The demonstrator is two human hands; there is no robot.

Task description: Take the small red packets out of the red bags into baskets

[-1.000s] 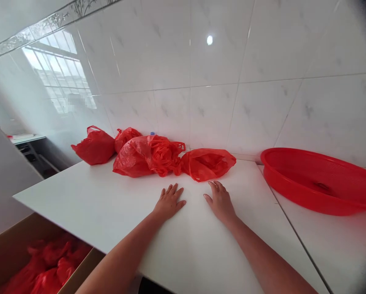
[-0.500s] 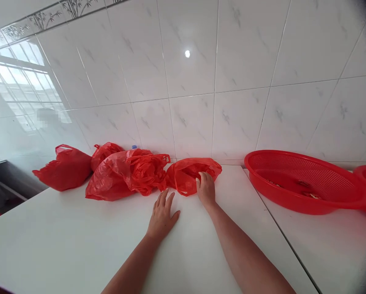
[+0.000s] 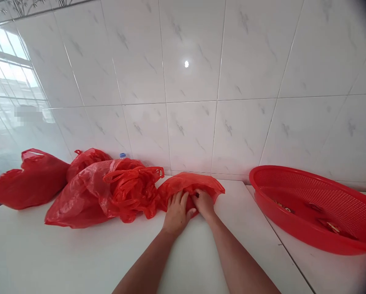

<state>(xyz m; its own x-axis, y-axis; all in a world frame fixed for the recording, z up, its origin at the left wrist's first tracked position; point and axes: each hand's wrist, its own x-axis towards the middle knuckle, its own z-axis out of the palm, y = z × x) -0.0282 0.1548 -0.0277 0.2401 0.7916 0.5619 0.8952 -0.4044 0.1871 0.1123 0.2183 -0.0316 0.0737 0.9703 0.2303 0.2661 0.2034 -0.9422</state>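
A thin red plastic bag [image 3: 186,179] lies with its mouth toward me on the white tabletop, close to the tiled wall. At its front edge rests my left hand [image 3: 177,213], fingers stretched over the plastic and thumb held apart. My right hand [image 3: 204,204] is at the bag's mouth, its fingers pinched together. Between them shows a small dark piece [image 3: 197,195], too small to name. The bag's inside is mostly hidden behind both hands.
Left of the hands sit a bunched, knotted red bag [image 3: 88,196], a full red bag [image 3: 32,179] and another red bag [image 3: 89,159] behind. A blue bottle cap [image 3: 122,155] pokes up there. A red perforated basket [image 3: 293,228] with a few small pieces stands right, beyond a table seam.
My left hand has moved forward and right onto the bag's front edge. The right hand's fingers now pinch a small dark piece at the bag's mouth. The view has shifted slightly.
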